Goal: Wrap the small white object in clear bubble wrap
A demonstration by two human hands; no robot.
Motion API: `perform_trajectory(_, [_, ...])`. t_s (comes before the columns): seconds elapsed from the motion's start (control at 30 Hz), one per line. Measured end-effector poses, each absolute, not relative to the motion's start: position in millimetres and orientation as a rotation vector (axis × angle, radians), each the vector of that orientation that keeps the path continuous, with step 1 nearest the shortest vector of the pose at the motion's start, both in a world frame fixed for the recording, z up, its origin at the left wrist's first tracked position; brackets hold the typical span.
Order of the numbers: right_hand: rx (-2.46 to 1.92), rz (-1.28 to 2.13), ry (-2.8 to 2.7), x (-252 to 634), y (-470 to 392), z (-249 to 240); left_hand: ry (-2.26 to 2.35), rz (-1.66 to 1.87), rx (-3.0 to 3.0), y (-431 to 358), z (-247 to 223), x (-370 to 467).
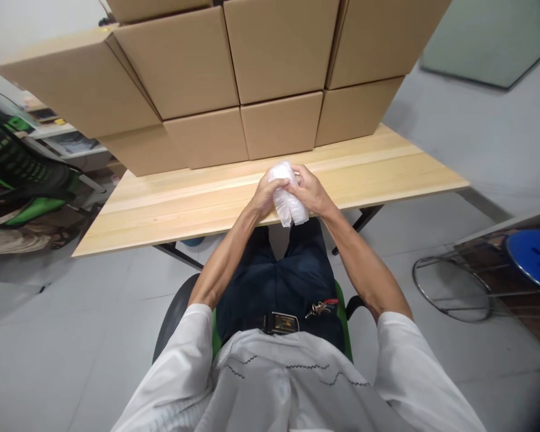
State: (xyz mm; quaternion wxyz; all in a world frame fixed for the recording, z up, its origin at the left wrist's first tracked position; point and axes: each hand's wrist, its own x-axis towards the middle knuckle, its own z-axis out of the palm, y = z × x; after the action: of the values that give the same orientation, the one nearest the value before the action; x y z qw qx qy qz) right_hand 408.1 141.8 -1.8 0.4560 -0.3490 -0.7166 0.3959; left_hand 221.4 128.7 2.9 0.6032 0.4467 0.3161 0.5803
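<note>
A white, crumpled, plastic-looking bundle (291, 204) is held between both hands over the front edge of the wooden table (184, 207). My left hand (266, 193) grips its left side, the thumb lying across the front. On the right side, my right hand (309, 191) closes round it with the fingers at its upper edge and the thumb near the other thumb. The lower end of the bundle hangs loose below the hands. What is inside it cannot be made out.
Stacked cardboard boxes (279, 54) line the back of the table. A blue stool (534, 255) stands at the right. At the left are a black and green chair (22, 174) and a white shelf (54, 131).
</note>
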Motion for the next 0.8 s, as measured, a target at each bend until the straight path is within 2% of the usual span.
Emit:
perform_trajectory(0.37, [-1.151,0.513,-1.900,401.0,169.2,-23.0,0.801,1.393,0.883,153.1,-2.0,214.2])
perform_trajectory(0.6, [-1.152,0.725,-1.853,385.8,173.4,-22.4,0.882,1.422,0.859,164.3,-9.8,214.3])
perform_trajectory(0.8, [-1.252,0.733,-1.861,367.8,178.9,-12.5,1.147,1.413,1.023,177.9,-20.6,200.8])
